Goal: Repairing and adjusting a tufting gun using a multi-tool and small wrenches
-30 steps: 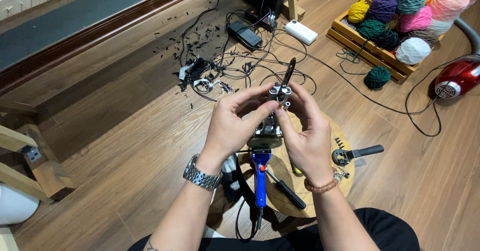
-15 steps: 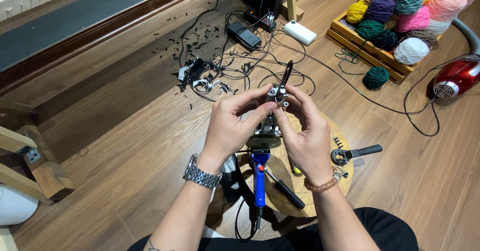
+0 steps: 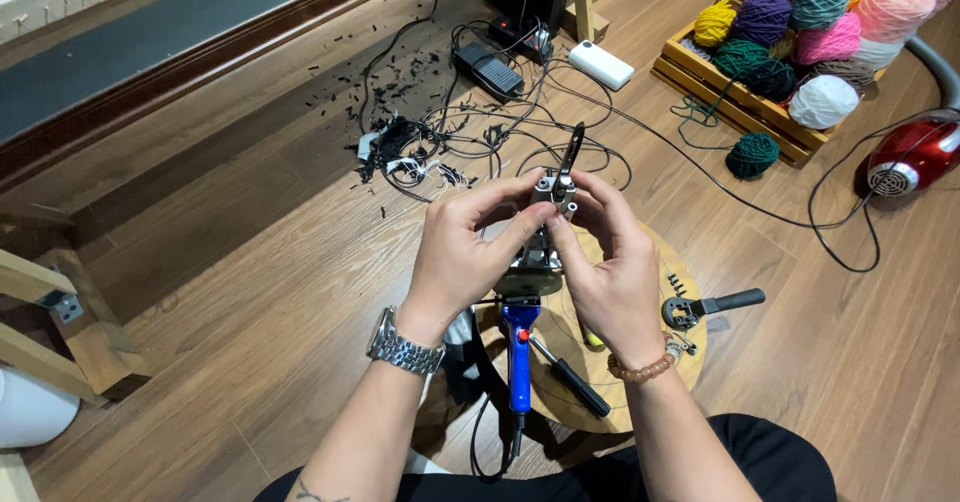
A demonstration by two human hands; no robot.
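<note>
My left hand and my right hand meet around a small silver metal part with a thin black blade-like lever sticking up from it. Both hands pinch this part with fingertips at chest height. Directly below hangs a metal head on a tool with a blue handle, which reaches toward my lap. A silver watch sits on my left wrist, a bead bracelet on my right.
A round wooden board lies under my hands with a black-handled screwdriver, a black-handled clamp tool and small screws. Tangled black cables, a yarn crate, a green yarn ball and a red vacuum cleaner lie on the floor.
Both hands have stayed on the metal part; my fingers have shifted slightly around it, and the view has moved a little.
</note>
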